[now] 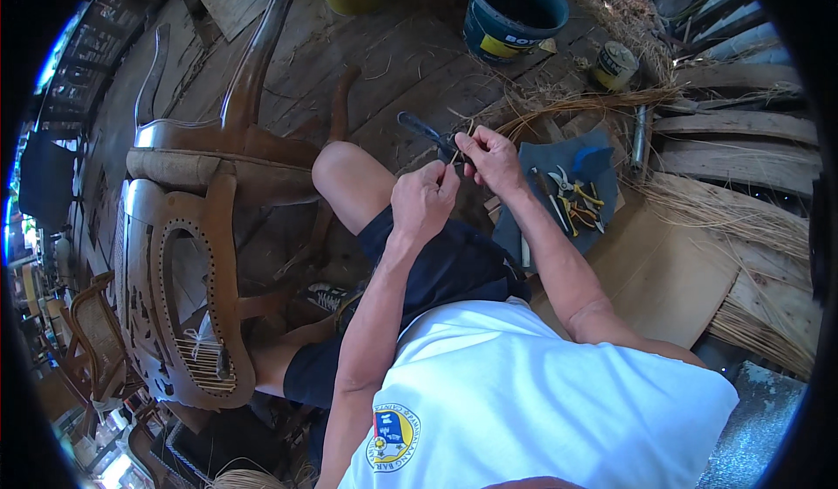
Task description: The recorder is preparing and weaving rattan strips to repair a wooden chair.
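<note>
Tan cane, in the form of a thin strand, is running between your fingertips, right at the grip: your left hand is curling closed and pinching its near end, while your right hand is pinching it just ahead and to the right. Just beyond the grip on the left, a dark object is lying near your knuckles, its kind being hard to tell. To the right of the grip, a grey-blue cloth is holding yellow-handled pliers and other hand tools, and loose cane strands are stretching above it. Well left of your hands, a brown wooden chair is pointing its curved legs forward, light strands crossing part of its oval opening. Ahead of the grip, a dark green bucket is standing on the plank floor.
</note>
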The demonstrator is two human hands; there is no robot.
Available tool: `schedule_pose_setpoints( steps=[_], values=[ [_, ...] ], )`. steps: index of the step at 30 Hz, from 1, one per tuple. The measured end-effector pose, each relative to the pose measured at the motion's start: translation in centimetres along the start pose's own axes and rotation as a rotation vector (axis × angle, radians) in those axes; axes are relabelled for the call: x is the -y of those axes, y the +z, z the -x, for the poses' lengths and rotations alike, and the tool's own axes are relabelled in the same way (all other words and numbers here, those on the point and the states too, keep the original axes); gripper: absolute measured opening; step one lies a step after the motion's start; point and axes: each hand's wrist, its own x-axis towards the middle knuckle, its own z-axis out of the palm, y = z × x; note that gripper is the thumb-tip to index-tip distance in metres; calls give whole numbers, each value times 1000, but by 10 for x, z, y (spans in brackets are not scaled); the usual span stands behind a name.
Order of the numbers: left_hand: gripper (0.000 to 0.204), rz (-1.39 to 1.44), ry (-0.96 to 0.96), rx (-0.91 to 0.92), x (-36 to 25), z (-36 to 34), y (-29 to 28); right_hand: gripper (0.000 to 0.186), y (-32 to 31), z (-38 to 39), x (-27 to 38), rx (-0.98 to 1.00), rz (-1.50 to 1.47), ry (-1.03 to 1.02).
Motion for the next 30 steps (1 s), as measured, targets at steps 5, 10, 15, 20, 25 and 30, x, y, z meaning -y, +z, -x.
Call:
schedule_pose_setpoints(
  steps=[5, 10, 15, 20, 25, 30],
  values=[
    [32, 35, -2, 39, -8, 43, -42, 32, -19, -20, 2, 69, 4, -25],
    [34, -102, -1, 222, -9, 157, -131, 29, -68, -60, 12, 31, 4, 26],
    [33, -196, -580, 310, -16, 270, -203, 31, -111, -96, 25, -16, 23, -34],
    [87, -71, -373, -1, -43, 253, -202, 32, -78, -68, 32, -19, 118, -85],
    [105, 636, -231, 13, -46, 141, -161, 31, -7, -8, 40, 210, 53, -160],
    [70, 519, -364, 319, -9, 23, -79, 30, 22, 12, 58, 211, 0, -191]
  ],
)
